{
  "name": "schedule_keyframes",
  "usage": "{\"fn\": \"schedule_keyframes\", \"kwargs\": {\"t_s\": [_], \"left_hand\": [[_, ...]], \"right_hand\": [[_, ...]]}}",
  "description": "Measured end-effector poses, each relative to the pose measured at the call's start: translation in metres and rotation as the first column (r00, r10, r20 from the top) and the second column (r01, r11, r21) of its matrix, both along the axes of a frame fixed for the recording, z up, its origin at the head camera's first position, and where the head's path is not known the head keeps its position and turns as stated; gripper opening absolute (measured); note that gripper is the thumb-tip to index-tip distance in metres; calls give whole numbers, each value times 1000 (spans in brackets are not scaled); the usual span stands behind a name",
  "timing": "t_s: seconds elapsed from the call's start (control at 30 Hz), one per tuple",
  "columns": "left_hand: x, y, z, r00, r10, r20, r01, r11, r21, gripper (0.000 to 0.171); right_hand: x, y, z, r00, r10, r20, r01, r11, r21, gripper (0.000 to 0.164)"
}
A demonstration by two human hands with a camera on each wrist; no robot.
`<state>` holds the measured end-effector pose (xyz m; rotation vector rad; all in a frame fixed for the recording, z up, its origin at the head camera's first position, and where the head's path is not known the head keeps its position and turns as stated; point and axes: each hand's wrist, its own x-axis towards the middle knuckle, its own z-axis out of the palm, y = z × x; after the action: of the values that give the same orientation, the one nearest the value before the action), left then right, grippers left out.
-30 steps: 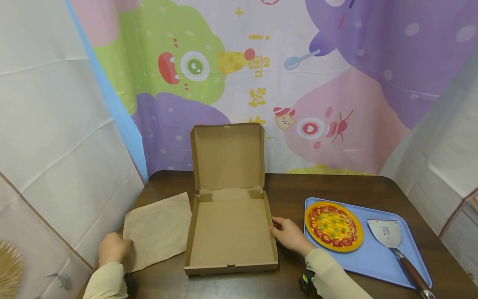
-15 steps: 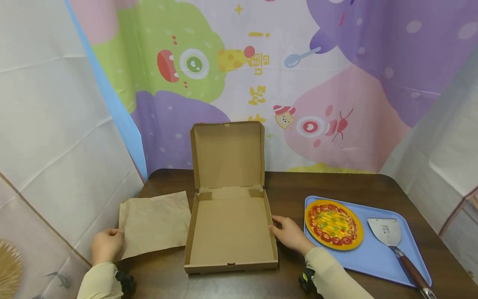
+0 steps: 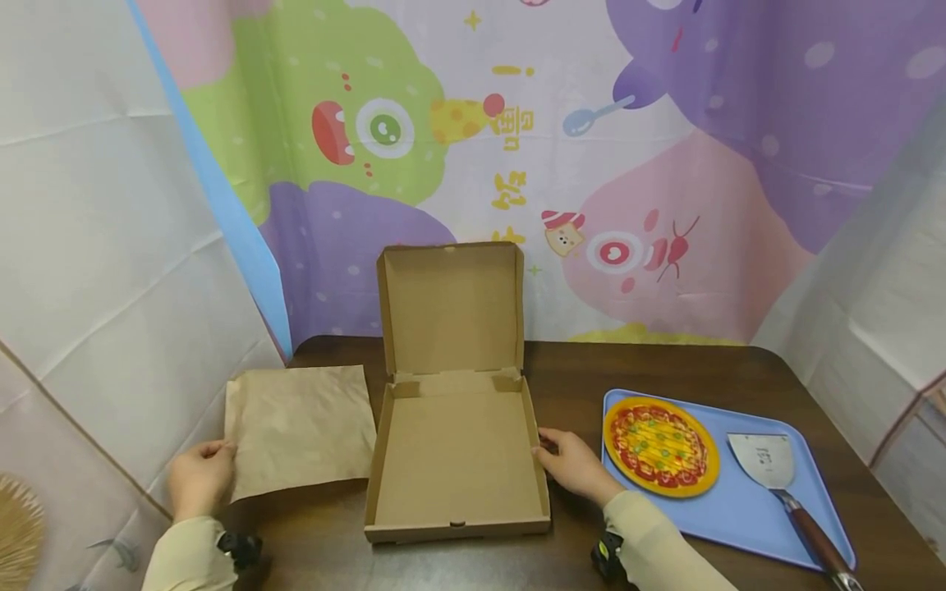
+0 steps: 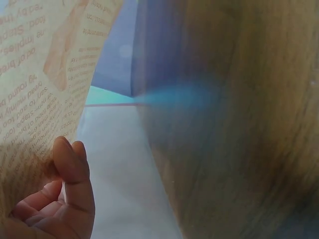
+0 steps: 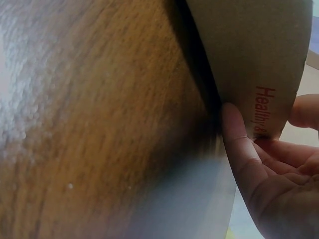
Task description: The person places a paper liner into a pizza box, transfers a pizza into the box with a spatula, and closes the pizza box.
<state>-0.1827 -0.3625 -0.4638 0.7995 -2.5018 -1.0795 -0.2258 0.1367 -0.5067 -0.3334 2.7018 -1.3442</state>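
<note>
My left hand (image 3: 201, 481) pinches the left edge of a sheet of brown paper (image 3: 299, 431), which is lifted over the table at the left. In the left wrist view the underside of the paper (image 4: 25, 84) carries printed text, and thumb and fingers meet at its edge. An open cardboard pizza box (image 3: 458, 460) stands in the middle with its lid raised at the back. My right hand (image 3: 580, 466) grips the box's right wall. In the right wrist view the thumb lies over the rim and the fingers press the outside of the box (image 5: 254, 55), which has red lettering.
To the right, a blue tray (image 3: 709, 525) holds a pizza (image 3: 660, 447) and a spatula (image 3: 761, 464) whose wooden handle crosses the tray's front edge. The dark wooden table (image 3: 443, 570) meets a printed curtain (image 3: 488, 180) at the back and a pale cloth (image 3: 140, 271) at the left.
My left hand has drawn the paper leftward and raised it, turning it squarer to the box. The right hand and the box have stayed in place.
</note>
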Motion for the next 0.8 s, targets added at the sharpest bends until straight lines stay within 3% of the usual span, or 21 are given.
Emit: {"fn": "schedule_keyframes", "kwargs": {"t_s": [0.33,0.57,0.8], "left_hand": [[3,0,15,998,60,-24,-57,995,86,38],[4,7,28,996,88,-24,-82,975,207,40],[0,11,35,994,95,-60,-71,947,314,21]], "right_hand": [[1,-1,0,1000,-5,17,5,1000,-11,42],[2,0,1,1000,-10,14,10,1000,-3,42],[1,0,-1,1000,-3,9,3,1000,0,40]]}}
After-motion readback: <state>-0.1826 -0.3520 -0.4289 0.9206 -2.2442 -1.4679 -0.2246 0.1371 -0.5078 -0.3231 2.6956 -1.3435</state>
